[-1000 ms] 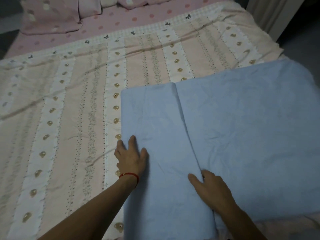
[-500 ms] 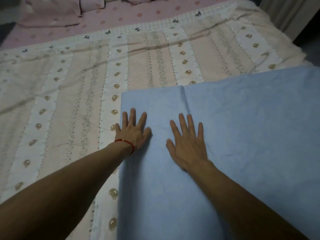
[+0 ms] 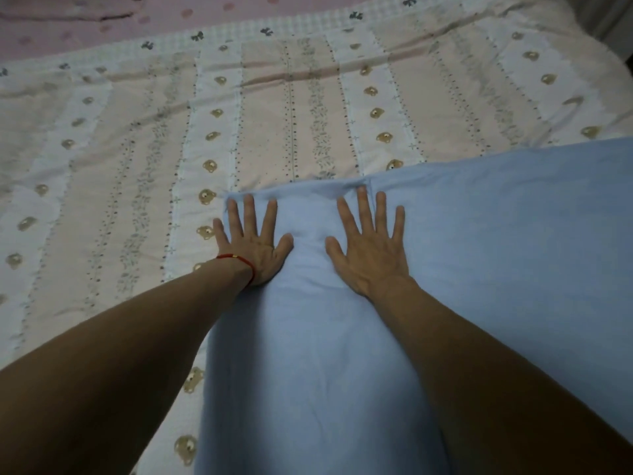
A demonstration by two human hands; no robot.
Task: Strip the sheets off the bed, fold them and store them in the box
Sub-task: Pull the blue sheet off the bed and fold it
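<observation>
A light blue sheet [image 3: 496, 241], partly folded, lies spread over the near right part of the bed. My left hand [image 3: 253, 241] presses flat on its far left corner, fingers straight and spread, a red string on the wrist. My right hand [image 3: 371, 248] lies flat beside it, fingers spread, fingertips at the sheet's far edge near a fold seam. Both palms face down on the cloth. The box is not in view.
Under the blue sheet lies a striped pink and white cover [image 3: 291, 114] printed with small bears, filling most of the bed. A pink dotted sheet [image 3: 102, 15] shows along the far edge. A dark gap past the bed is at the far right [image 3: 616, 15].
Both hands have slid away from me along the blue sheet, from its near part up to its far edge. The right hand went from gripping the fold to lying flat.
</observation>
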